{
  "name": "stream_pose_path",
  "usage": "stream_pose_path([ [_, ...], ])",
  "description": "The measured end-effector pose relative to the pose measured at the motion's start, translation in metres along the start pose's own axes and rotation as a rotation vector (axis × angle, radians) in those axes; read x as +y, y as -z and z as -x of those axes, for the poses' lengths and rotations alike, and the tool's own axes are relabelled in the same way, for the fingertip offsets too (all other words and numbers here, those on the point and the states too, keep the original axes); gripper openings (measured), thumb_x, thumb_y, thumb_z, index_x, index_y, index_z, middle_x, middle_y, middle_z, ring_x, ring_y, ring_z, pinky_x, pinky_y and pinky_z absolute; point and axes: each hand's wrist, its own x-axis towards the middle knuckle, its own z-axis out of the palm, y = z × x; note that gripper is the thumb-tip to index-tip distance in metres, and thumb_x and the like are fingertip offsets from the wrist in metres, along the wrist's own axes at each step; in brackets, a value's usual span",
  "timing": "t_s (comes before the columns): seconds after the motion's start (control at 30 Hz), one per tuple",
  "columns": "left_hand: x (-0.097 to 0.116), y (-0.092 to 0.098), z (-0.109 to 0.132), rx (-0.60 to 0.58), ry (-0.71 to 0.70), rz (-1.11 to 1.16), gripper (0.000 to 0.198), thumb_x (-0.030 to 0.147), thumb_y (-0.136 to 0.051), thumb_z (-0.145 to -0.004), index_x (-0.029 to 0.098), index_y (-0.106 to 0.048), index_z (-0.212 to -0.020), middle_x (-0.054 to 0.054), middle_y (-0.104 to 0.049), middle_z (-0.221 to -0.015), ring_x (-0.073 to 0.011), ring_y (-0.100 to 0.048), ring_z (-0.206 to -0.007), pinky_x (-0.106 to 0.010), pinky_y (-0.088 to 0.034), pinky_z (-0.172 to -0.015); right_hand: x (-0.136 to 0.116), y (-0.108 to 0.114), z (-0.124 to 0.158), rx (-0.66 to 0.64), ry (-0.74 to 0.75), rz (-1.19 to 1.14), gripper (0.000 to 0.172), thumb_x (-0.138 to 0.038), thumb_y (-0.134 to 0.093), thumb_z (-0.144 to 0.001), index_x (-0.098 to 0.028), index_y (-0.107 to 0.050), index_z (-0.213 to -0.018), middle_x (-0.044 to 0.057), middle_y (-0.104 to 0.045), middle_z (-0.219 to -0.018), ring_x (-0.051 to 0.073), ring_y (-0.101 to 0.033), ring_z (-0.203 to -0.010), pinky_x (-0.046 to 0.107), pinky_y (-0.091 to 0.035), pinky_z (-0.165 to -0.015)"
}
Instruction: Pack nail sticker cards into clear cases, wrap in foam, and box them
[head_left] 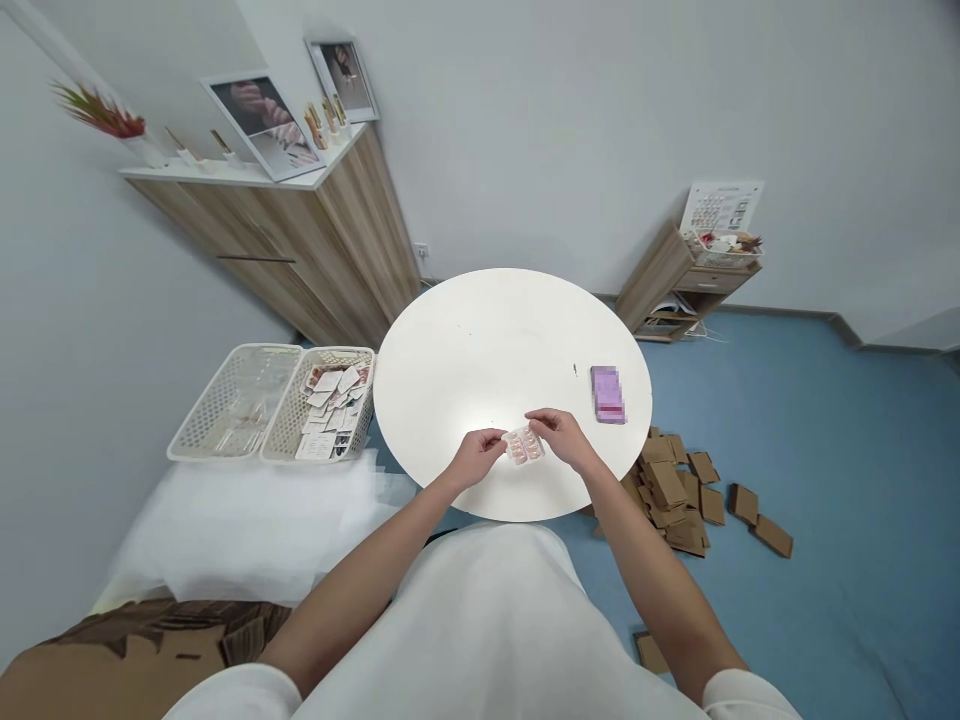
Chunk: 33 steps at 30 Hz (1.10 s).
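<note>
Between my two hands, over the near part of the round white table (495, 330), is a small clear pack of press-on nails (524, 446) in pinkish tones, set in two groups. My left hand (480, 456) pinches its left edge between thumb and fingers. At the upper right edge, my right hand (559, 434) grips the same pack with its fingertips. A purple, pixelated box-like item (608, 395) lies on the table's right side, apart from both hands. A small dark mark or object sits just left of it.
Left of the table stand two white baskets (280, 405), one holding many cards and packs, above white wrapping sheets (225, 530). Brown cardboard boxes (667, 485) lie piled on the blue floor at right. A wooden cabinet (352, 220) and a small shelf unit (660, 275) stand behind.
</note>
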Motion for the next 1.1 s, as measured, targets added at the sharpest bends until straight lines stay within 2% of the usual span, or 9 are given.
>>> stream_pose_path([
  [0.07,0.003,0.000,-0.007,0.009,-0.019,-0.045,0.028,0.033,-0.051,-0.074,0.018,-0.064,-0.093,-0.003,-0.062,-0.077,-0.0138,-0.055,-0.070,-0.027,-0.043,-0.066,0.003,0.003,-0.003,-0.094,-0.001,0.022,0.022,-0.034,-0.055,-0.069,-0.017,-0.065,-0.079,0.002,-0.062,-0.075,0.012,-0.053,-0.067,0.028,-0.042,-0.065],
  [0.13,0.006,0.002,-0.013,0.060,-0.008,-0.059,0.032,0.033,-0.051,-0.075,0.018,-0.061,-0.101,-0.002,-0.060,-0.073,-0.0125,-0.054,-0.067,-0.026,-0.043,-0.064,0.006,0.005,-0.005,-0.131,-0.007,0.001,0.022,-0.035,-0.055,-0.069,-0.017,-0.064,-0.077,0.001,-0.061,-0.070,0.011,-0.052,-0.062,0.027,-0.042,-0.061],
  [0.23,0.008,0.002,-0.018,0.165,0.042,-0.034,0.041,0.033,-0.051,-0.075,0.018,-0.053,-0.113,-0.002,-0.058,-0.079,-0.0116,-0.055,-0.070,-0.026,-0.044,-0.067,0.011,0.007,-0.005,-0.080,-0.024,-0.087,0.023,-0.037,-0.055,-0.069,-0.017,-0.063,-0.078,0.001,-0.059,-0.067,0.010,-0.051,-0.057,0.026,-0.042,-0.058],
  [0.33,0.005,-0.001,-0.015,0.212,0.110,0.010,0.043,0.036,-0.049,-0.076,0.020,-0.049,-0.116,-0.005,-0.057,-0.092,-0.0132,-0.057,-0.081,-0.028,-0.045,-0.073,0.015,0.009,-0.003,0.043,-0.040,-0.201,0.026,-0.039,-0.056,-0.069,-0.016,-0.062,-0.080,0.001,-0.059,-0.069,0.010,-0.053,-0.057,0.026,-0.043,-0.056],
  [0.4,0.003,-0.007,-0.011,0.192,0.117,0.030,0.044,0.036,-0.051,-0.075,0.020,-0.048,-0.116,-0.006,-0.057,-0.094,-0.0143,-0.057,-0.084,-0.030,-0.046,-0.075,0.020,0.010,-0.001,0.116,-0.059,-0.274,0.028,-0.041,-0.057,-0.068,-0.017,-0.061,-0.082,0.002,-0.059,-0.073,0.011,-0.055,-0.059,0.026,-0.044,-0.055],
  [0.53,0.001,-0.022,-0.004,0.143,0.030,-0.015,0.058,0.031,-0.060,-0.070,0.021,-0.039,-0.124,-0.006,-0.057,-0.094,-0.0132,-0.057,-0.082,-0.033,-0.045,-0.079,0.029,0.008,0.006,0.211,-0.089,-0.386,0.029,-0.041,-0.058,-0.067,-0.018,-0.058,-0.084,0.003,-0.058,-0.081,0.013,-0.059,-0.065,0.028,-0.048,-0.059],
  [0.73,0.005,-0.030,-0.010,0.108,-0.096,-0.282,0.072,0.027,-0.062,-0.069,0.027,-0.027,-0.132,-0.003,-0.055,-0.095,-0.0137,-0.056,-0.084,-0.035,-0.043,-0.084,0.039,0.003,0.015,0.278,-0.086,-0.376,0.037,-0.037,-0.054,-0.072,-0.020,-0.049,-0.104,-0.002,-0.051,-0.070,0.014,-0.060,-0.067,0.031,-0.050,-0.064],
  [0.93,0.003,-0.021,-0.018,0.061,-0.125,-0.422,0.072,0.026,-0.059,-0.072,0.028,-0.021,-0.134,0.000,-0.053,-0.088,-0.0117,-0.053,-0.078,-0.032,-0.043,-0.081,0.042,0.006,0.020,0.171,0.027,-0.115,0.054,-0.030,-0.049,-0.076,-0.022,-0.034,-0.127,-0.004,-0.047,-0.065,0.012,-0.054,-0.062,0.028,-0.046,-0.062],
  [1.1,0.001,-0.014,-0.020,-0.016,-0.134,-0.458,0.068,0.023,-0.058,-0.073,0.027,-0.026,-0.132,0.001,-0.052,-0.082,-0.0109,-0.050,-0.075,-0.030,-0.043,-0.081,0.044,0.009,0.017,0.075,0.072,0.009,0.050,-0.029,-0.047,-0.077,-0.021,-0.040,-0.125,-0.003,-0.049,-0.065,0.011,-0.049,-0.060,0.026,-0.044,-0.060],
])
